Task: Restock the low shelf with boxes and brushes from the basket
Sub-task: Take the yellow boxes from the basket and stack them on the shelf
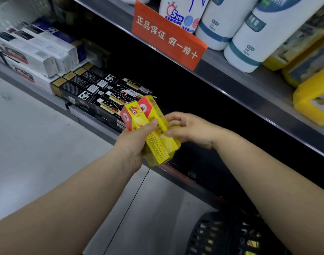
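My left hand [133, 144] grips a bundle of long yellow boxes [153, 133] with red ends, held in front of the low shelf's edge [183, 173]. My right hand [192, 131] touches the bundle's right side, fingers curled on the rightmost yellow box. The boxes point up and left toward the dark shelf opening. A black plastic basket [225, 234] sits on the floor at bottom right, with yellow items showing through its mesh.
Black boxes [94, 92] and white boxes [34, 50] lie stacked on the low shelf to the left. An orange sign [166, 35] hangs from the upper shelf, which carries white bottles [258, 34] and yellow packs [314, 100]. The grey floor [28, 144] spreads left.
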